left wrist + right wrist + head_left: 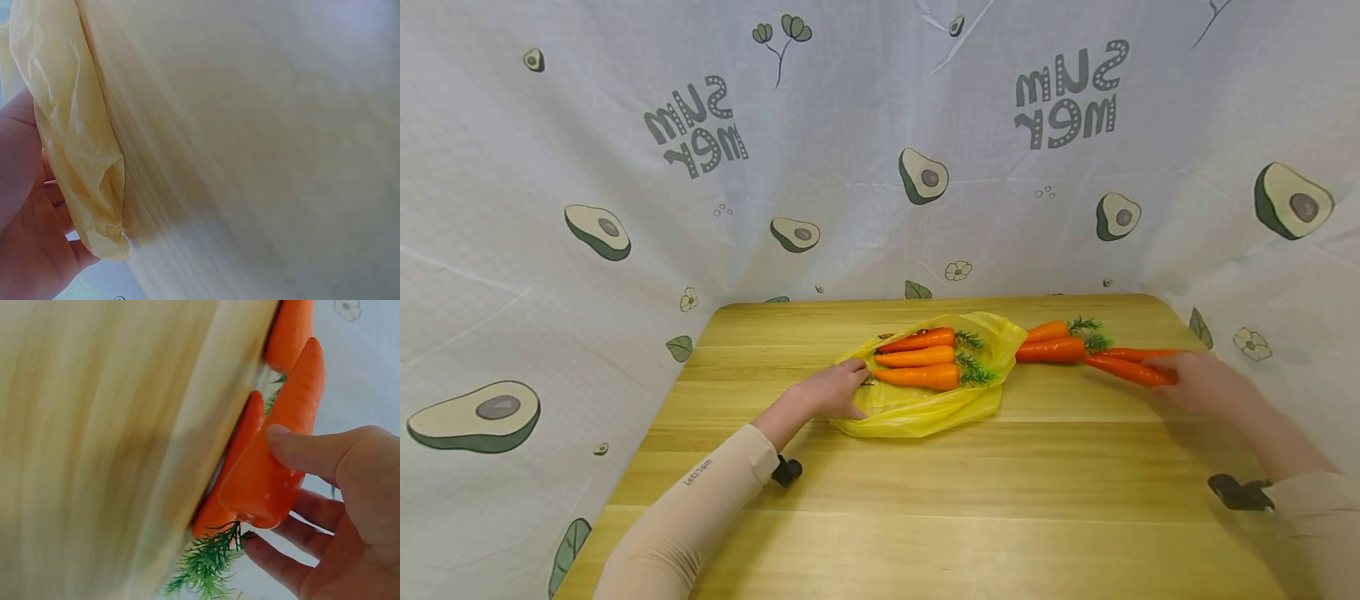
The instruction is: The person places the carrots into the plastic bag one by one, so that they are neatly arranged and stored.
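Observation:
A yellow plastic bag (917, 425) lies spread on the table with three orange carrots (917, 377) on it, green tops toward the right. My left hand (835, 390) holds the bag's left edge; in the left wrist view the crumpled yellow plastic (75, 137) runs between thumb and fingers. To the right, my right hand (1206, 385) grips a carrot (281, 444) between thumb and fingers, its leafy top hanging toward the fingertips. Another carrot (240, 440) lies on the table just beside the held one. Two more carrots (1051, 350) rest against the bag's right side.
The wooden table (925, 508) extends in front of both hands. A white cloth (850, 133) printed with avocados hangs behind and along both sides. Small black wrist cameras (786, 472) sit at the sleeves, close above the tabletop.

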`<action>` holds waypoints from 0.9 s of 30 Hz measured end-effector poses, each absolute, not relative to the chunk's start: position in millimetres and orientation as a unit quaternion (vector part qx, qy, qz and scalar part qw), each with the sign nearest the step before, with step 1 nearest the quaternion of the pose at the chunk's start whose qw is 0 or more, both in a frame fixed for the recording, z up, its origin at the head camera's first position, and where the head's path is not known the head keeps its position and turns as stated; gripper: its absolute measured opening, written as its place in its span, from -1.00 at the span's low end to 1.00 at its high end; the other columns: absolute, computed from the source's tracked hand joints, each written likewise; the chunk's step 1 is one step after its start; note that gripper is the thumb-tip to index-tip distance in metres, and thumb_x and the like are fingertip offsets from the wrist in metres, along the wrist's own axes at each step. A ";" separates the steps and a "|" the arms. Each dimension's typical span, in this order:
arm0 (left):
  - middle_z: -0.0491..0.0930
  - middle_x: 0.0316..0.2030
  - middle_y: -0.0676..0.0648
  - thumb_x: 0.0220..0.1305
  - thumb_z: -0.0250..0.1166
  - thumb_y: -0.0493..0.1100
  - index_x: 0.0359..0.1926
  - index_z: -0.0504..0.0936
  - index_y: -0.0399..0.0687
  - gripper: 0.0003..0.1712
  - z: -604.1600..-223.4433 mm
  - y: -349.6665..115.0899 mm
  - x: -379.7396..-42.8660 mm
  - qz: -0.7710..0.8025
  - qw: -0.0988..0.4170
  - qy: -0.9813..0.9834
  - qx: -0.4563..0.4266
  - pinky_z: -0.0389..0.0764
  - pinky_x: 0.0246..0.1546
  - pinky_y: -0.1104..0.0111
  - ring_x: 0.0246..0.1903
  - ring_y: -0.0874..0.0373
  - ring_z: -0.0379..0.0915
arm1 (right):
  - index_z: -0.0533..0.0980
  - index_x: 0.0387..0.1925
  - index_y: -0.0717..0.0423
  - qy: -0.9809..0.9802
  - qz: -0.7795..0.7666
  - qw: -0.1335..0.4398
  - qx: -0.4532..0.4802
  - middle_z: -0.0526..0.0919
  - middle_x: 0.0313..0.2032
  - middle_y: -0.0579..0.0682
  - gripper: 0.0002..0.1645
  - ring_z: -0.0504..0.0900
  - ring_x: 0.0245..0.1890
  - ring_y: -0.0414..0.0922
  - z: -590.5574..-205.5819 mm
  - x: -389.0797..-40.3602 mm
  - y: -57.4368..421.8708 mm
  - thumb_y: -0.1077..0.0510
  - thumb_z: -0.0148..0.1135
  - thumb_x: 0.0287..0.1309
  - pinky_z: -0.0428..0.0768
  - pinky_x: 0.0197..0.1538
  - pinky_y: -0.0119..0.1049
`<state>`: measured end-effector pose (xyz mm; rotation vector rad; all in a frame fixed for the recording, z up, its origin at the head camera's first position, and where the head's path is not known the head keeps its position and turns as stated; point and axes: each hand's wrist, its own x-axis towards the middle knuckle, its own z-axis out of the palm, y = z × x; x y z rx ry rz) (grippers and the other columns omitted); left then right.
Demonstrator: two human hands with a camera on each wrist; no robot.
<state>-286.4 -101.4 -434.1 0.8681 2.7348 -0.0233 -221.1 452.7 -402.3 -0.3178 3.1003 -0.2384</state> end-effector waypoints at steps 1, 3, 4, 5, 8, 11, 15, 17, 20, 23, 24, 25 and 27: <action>0.09 0.55 -0.16 0.26 0.37 0.25 0.53 0.21 -0.12 0.00 -434.4 -101.6 -286.4 -0.008 0.136 0.944 0.300 0.29 0.45 0.09 0.49 -0.09 0.14 | 0.53 0.18 0.38 0.992 -0.074 0.009 -0.103 0.66 -0.31 0.21 -0.37 0.46 -0.42 -0.01 -400.5 -221.6 451.2 0.17 0.41 0.08 0.41 -0.39 -0.20; 0.08 0.55 -0.16 0.26 0.36 0.25 0.54 0.21 -0.12 0.00 -434.9 -102.0 -286.6 -0.009 0.137 0.943 0.302 0.28 0.45 0.09 0.49 -0.10 0.14 | 0.54 0.17 0.38 0.991 -0.078 0.010 -0.106 0.65 -0.33 0.17 -0.37 0.46 -0.43 -0.01 -397.1 -222.2 447.6 0.18 0.42 0.07 0.41 -0.40 -0.21; 0.08 0.55 -0.16 0.27 0.36 0.26 0.54 0.20 -0.12 0.00 -435.2 -102.2 -286.8 -0.009 0.138 0.943 0.303 0.28 0.46 0.09 0.49 -0.10 0.14 | 0.54 0.17 0.38 0.991 -0.074 0.006 -0.110 0.65 -0.33 0.17 -0.37 0.46 -0.43 -0.02 -395.5 -222.4 445.7 0.18 0.43 0.06 0.42 -0.39 -0.21; 0.07 0.55 -0.16 0.27 0.36 0.26 0.54 0.20 -0.13 0.01 -435.3 -102.4 -287.0 -0.010 0.139 0.942 0.304 0.28 0.46 0.09 0.49 -0.10 0.14 | 0.54 0.17 0.38 0.991 -0.071 0.006 -0.110 0.65 -0.33 0.16 -0.36 0.45 -0.43 -0.03 -394.0 -222.5 443.6 0.17 0.43 0.06 0.39 -0.40 -0.23; 0.06 0.56 -0.18 0.27 0.35 0.25 0.54 0.19 -0.13 0.01 -435.8 -102.8 -288.0 -0.006 0.142 0.941 0.306 0.27 0.46 0.07 0.49 -0.12 0.14 | 0.54 0.15 0.43 0.991 -0.067 0.003 -0.112 0.68 -0.30 0.22 -0.35 0.46 -0.43 -0.03 -389.5 -223.3 437.9 0.15 0.45 0.07 0.40 -0.41 -0.23; 0.05 0.56 -0.18 0.27 0.36 0.25 0.54 0.19 -0.13 0.01 -436.2 -103.5 -288.7 0.000 0.144 0.941 0.305 0.28 0.45 0.06 0.48 -0.14 0.16 | 0.53 0.16 0.43 0.991 -0.064 -0.002 -0.115 0.69 -0.23 0.31 -0.34 0.49 -0.41 -0.01 -386.1 -223.5 432.0 0.13 0.46 0.08 0.44 -0.41 -0.20; 0.04 0.56 -0.18 0.27 0.35 0.26 0.55 0.18 -0.13 0.01 -435.8 -104.0 -288.9 0.004 0.148 0.940 0.307 0.29 0.45 0.07 0.47 -0.16 0.18 | 0.54 0.16 0.42 0.991 -0.065 -0.006 -0.119 0.68 -0.15 0.38 -0.35 0.56 -0.35 0.06 -381.9 -222.5 423.6 0.12 0.46 0.09 0.54 -0.34 -0.05; 0.02 0.57 -0.18 0.28 0.34 0.26 0.56 0.16 -0.13 0.02 -434.9 -104.0 -288.9 0.005 0.153 0.939 0.307 0.29 0.45 0.07 0.47 -0.17 0.17 | 0.54 0.15 0.41 0.990 -0.069 -0.007 -0.119 0.68 -0.14 0.39 -0.35 0.58 -0.32 0.09 -379.5 -222.0 419.6 0.12 0.47 0.09 0.57 -0.30 0.03; -0.01 0.57 -0.18 0.28 0.34 0.28 0.56 0.15 -0.13 0.04 -433.7 -104.0 -288.7 0.008 0.160 0.939 0.304 0.28 0.46 0.07 0.48 -0.17 0.16 | 0.54 0.15 0.40 0.990 -0.072 -0.008 -0.122 0.67 -0.12 0.40 -0.36 0.60 -0.29 0.11 -375.6 -221.3 413.9 0.13 0.47 0.10 0.59 -0.26 0.09; -0.03 0.58 -0.18 0.28 0.32 0.31 0.57 0.13 -0.12 0.05 -433.1 -104.2 -288.5 0.011 0.167 0.939 0.300 0.26 0.46 0.07 0.49 -0.16 0.13 | 0.55 0.15 0.40 0.989 -0.072 -0.014 -0.127 0.68 -0.11 0.40 -0.37 0.62 -0.27 0.14 -371.8 -220.4 408.7 0.13 0.47 0.10 0.59 -0.22 0.14; -0.04 0.58 -0.18 0.28 0.31 0.32 0.57 0.13 -0.11 0.05 -433.0 -104.2 -288.5 0.012 0.168 0.939 0.300 0.26 0.47 0.07 0.49 -0.16 0.12 | 0.55 0.14 0.41 0.989 -0.072 -0.017 -0.129 0.68 -0.11 0.40 -0.37 0.63 -0.26 0.15 -370.7 -220.1 407.0 0.13 0.47 0.10 0.59 -0.20 0.16; -0.04 0.59 -0.18 0.28 0.30 0.33 0.57 0.12 -0.11 0.06 -432.8 -104.2 -288.7 0.011 0.170 0.939 0.299 0.25 0.47 0.07 0.50 -0.16 0.11 | 0.55 0.14 0.41 0.988 -0.071 -0.021 -0.132 0.68 -0.10 0.40 -0.37 0.63 -0.24 0.17 -369.6 -219.8 405.4 0.13 0.47 0.10 0.59 -0.19 0.18; -0.05 0.59 -0.18 0.28 0.29 0.34 0.58 0.10 -0.12 0.07 -432.4 -104.2 -288.8 0.013 0.171 0.938 0.300 0.24 0.47 0.06 0.50 -0.16 0.11 | 0.56 0.14 0.41 0.987 -0.070 -0.030 -0.140 0.68 -0.09 0.41 -0.38 0.65 -0.21 0.21 -367.8 -219.1 402.2 0.12 0.46 0.10 0.59 -0.16 0.21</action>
